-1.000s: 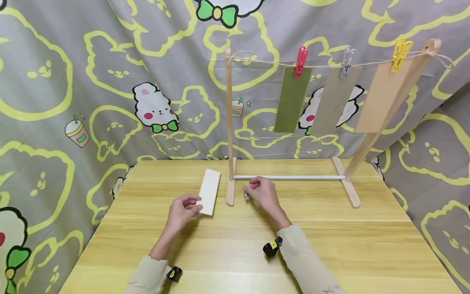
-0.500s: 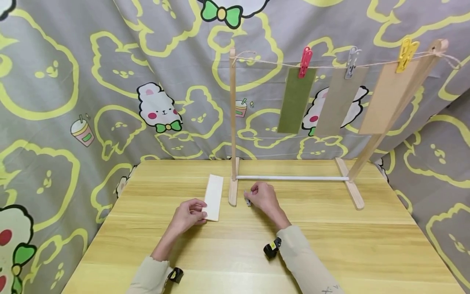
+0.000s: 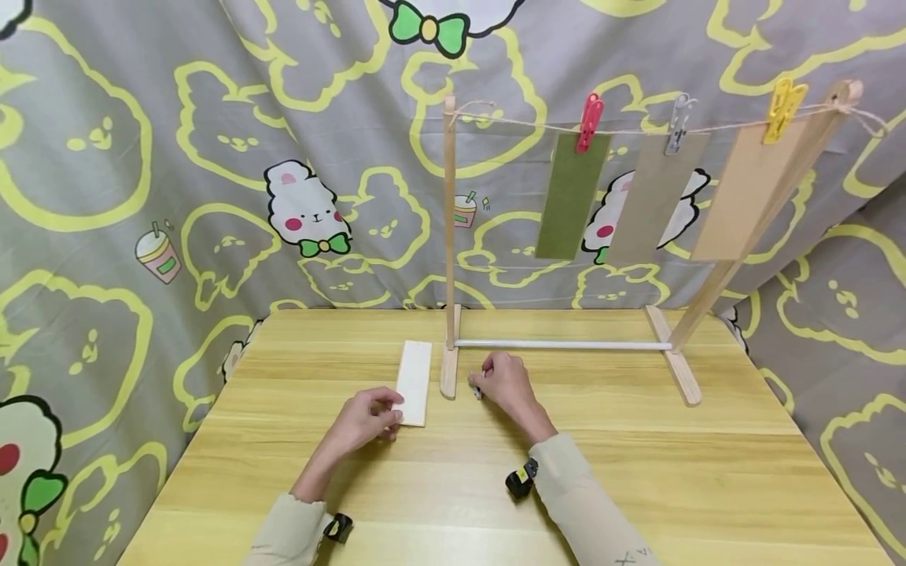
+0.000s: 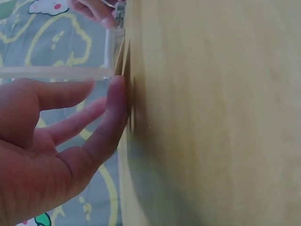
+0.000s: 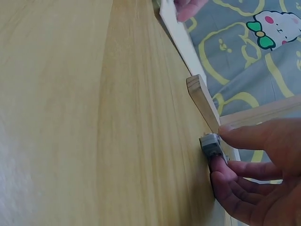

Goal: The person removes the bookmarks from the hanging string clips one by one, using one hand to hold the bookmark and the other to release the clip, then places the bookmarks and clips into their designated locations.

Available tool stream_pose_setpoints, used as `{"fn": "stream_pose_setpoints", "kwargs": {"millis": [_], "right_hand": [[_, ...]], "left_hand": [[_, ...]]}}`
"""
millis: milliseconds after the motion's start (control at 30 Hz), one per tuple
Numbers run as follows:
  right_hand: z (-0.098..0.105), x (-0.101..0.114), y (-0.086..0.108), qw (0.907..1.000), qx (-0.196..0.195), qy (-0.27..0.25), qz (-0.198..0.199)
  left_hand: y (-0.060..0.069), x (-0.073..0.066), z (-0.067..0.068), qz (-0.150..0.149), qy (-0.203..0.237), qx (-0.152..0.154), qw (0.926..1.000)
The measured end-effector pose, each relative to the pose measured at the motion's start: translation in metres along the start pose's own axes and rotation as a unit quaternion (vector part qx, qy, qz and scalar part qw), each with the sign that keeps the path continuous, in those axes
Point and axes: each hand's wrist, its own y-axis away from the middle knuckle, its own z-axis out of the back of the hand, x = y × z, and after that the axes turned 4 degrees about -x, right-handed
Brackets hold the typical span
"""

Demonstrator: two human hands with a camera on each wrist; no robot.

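My left hand (image 3: 362, 420) is at the near end of a white rectangular card (image 3: 414, 381) on the table. In the left wrist view, one fingertip meets the card's edge while the other fingers stand loosely apart from it. My right hand (image 3: 506, 384) pinches a small grey clothespin (image 5: 212, 145) between thumb and fingers, low over the table. The clothespin is partly hidden by the fingers in the head view. Between card and clothespin is the left foot (image 3: 449, 373) of a wooden stand.
The stand's string carries a green card (image 3: 572, 200) under a red clothespin (image 3: 589, 124), a grey card (image 3: 654, 200) under a grey one, and a tan card (image 3: 743, 192) under a yellow one. A white rod (image 3: 562, 344) joins the stand's feet. A patterned curtain hangs behind.
My left hand has moved the white card slightly nearer and to the right, where it now lies straighter. My right hand, still pinching the clothespin, has come slightly nearer.
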Motion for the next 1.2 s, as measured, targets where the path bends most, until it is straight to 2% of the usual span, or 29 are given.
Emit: {"fn": "stream_pose_setpoints", "kwargs": {"millis": [100, 200, 333, 633, 933, 1200], "right_hand": [[0.002, 0.000, 0.000, 1.0000, 0.006, -0.003, -0.003], [0.002, 0.001, 0.000, 0.9999, 0.014, -0.005, -0.006], [0.004, 0.000, 0.000, 0.9998, 0.017, -0.003, -0.006], [0.005, -0.003, 0.001, 0.9998, 0.020, -0.008, 0.003], [0.008, -0.008, 0.007, 0.9993, 0.022, -0.031, 0.006], [0.019, -0.010, 0.011, 0.9969, 0.014, -0.068, 0.037]], "left_hand": [[0.001, -0.002, 0.001, 0.003, -0.002, 0.004, 1.0000], [0.002, -0.003, 0.003, -0.003, -0.024, 0.002, 0.9997], [0.003, -0.007, 0.007, -0.020, -0.061, 0.002, 0.9979], [0.007, -0.010, 0.013, -0.044, -0.096, 0.012, 0.9944], [0.008, -0.008, 0.018, -0.052, -0.096, 0.021, 0.9938], [0.006, -0.014, 0.019, -0.065, -0.091, 0.002, 0.9937]]}}
